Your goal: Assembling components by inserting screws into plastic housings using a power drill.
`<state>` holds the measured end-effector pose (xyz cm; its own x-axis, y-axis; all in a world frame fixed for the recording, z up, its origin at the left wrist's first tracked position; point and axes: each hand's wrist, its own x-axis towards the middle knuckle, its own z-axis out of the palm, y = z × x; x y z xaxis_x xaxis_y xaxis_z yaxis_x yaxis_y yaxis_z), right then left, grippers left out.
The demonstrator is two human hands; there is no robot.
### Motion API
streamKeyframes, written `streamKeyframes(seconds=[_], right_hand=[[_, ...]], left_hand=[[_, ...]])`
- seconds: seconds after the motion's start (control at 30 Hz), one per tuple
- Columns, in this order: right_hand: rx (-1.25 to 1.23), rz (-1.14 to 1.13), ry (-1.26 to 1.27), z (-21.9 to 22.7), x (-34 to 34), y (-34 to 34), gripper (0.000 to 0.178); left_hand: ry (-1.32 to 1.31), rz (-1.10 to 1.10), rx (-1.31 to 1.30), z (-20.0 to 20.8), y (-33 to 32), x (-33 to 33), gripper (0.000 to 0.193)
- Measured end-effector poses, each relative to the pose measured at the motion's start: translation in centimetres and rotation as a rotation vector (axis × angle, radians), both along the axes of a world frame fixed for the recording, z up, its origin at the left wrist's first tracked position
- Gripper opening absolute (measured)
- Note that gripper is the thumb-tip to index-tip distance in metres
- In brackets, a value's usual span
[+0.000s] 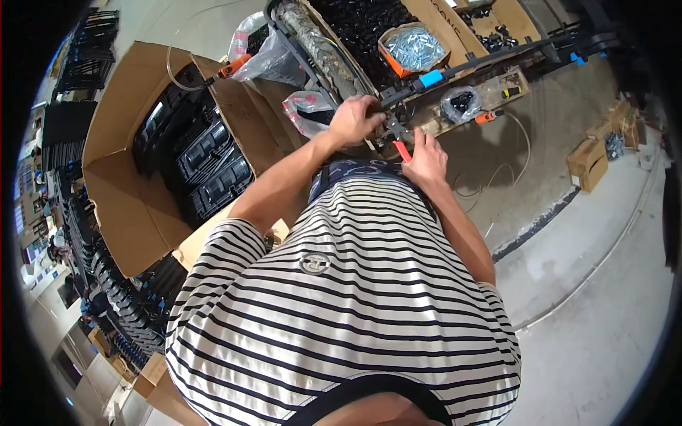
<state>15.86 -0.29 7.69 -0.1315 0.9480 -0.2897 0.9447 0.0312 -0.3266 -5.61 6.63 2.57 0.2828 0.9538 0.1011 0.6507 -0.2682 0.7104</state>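
My right hand [428, 162] is closed round red-handled pliers [402, 150], whose metal jaws point up and left toward my left hand. My left hand [353, 121] has its fingers curled in by the near end of a black metal frame [469, 69]. What those fingers pinch is small and dark, and I cannot make it out. A blue sleeve [430, 79] wraps the frame's bar just beyond my hands. Both hands are close together in front of my waist, over the edge of a wooden bench [455, 122].
A large open carton [117, 160] with black plastic parts stands at left. Beyond my hands is an orange box of silver fasteners [415, 50] among black parts. A bag of black pieces [462, 104] and an orange-handled air tool [489, 116] with a hose lie at right.
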Motion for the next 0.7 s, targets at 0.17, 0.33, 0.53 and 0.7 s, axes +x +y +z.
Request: streamKeyframes(seconds=[0.17,0.33,0.53,0.7], right_hand=[[0.037,-0.021,0.014,-1.1,0.0,-0.5,0.071],[0.038,-0.024,0.007,-0.7,-0.4,-0.8,0.070],[0.026,-0.067,-0.007,-0.2,-1.4,-1.0,0.073],[0.049,-0.059,-0.021,-0.7,-2.4,-0.9,0.067]], left_hand=[[0.084,-0.010,0.093,0.6,-1.9,0.1,0.041],[0.125,-0.010,0.071,-0.2,-1.9,-0.3,0.042],[0.149,0.060,0.166,-0.8,-2.3,-0.2,0.035],[0.132,0.058,0.182,-1.4,-2.0,-0.3,0.033]])
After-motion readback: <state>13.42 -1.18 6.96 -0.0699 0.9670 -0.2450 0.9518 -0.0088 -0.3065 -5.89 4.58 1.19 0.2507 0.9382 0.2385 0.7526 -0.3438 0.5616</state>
